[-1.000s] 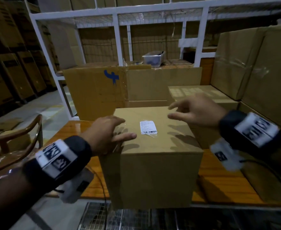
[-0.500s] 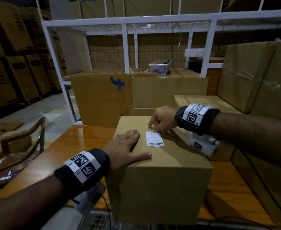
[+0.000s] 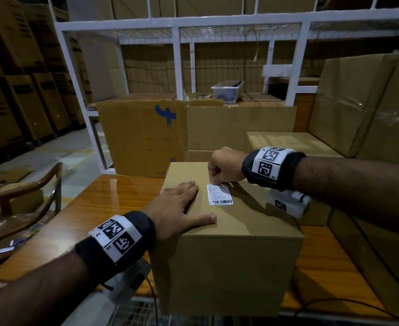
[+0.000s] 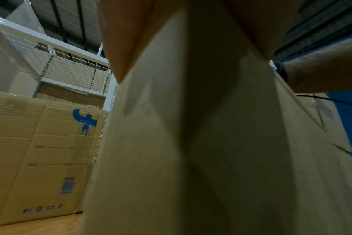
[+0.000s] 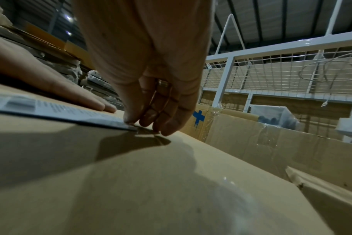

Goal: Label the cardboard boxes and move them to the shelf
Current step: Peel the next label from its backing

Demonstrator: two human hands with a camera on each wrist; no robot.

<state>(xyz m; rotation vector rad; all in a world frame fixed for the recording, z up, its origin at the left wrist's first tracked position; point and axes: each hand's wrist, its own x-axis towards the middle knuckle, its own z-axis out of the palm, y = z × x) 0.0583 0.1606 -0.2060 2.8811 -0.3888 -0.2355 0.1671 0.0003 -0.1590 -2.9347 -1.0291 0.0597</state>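
label on the box top, both your hands on it

head view: the cardboard box (image 3: 226,262) stands on the wooden table (image 3: 104,203). your left hand (image 3: 177,208) lies flat on its top, fingers straight. your right hand (image 3: 224,167) curls down and pinches the far edge of the white label (image 3: 219,194). behind, a clear bin (image 3: 226,90) with dark contents sits on the white shelf (image 3: 177,67).

left wrist view: the box side (image 4: 191,143) blocks most of the view.

right wrist view: your fingertips (image 5: 131,120) nip the label's corner (image 5: 129,126).

cardboard box (image 3: 229,255) | plain brown, upright on table | white barcode label (image 3: 219,194) on top
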